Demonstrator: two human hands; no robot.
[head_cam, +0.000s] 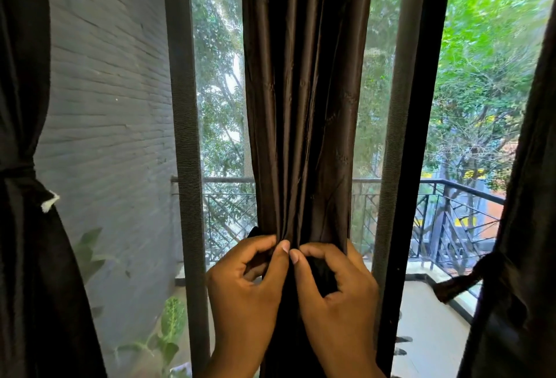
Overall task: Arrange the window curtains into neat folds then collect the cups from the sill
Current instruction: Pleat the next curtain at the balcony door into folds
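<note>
While the middle curtain hangs straight down between two window posts, both hands meet on it low in the view. The left hand has its fingers curled round the gathered folds from the left, thumb tip pressed into the cloth at the front. The right hand mirrors it — thumb and forefinger form a ring and pinch the fabric, the other fingers wrapped behind the bundle. Their thumb tips touch, or very nearly, at the curtain's centre, so the cloth is drawn into a narrow bunch there and falls in long pleats above. A left curtain is tied back at the edge of the view, and a right curtain likewise — each cinched by a dark band. No cups or sill show.
</note>
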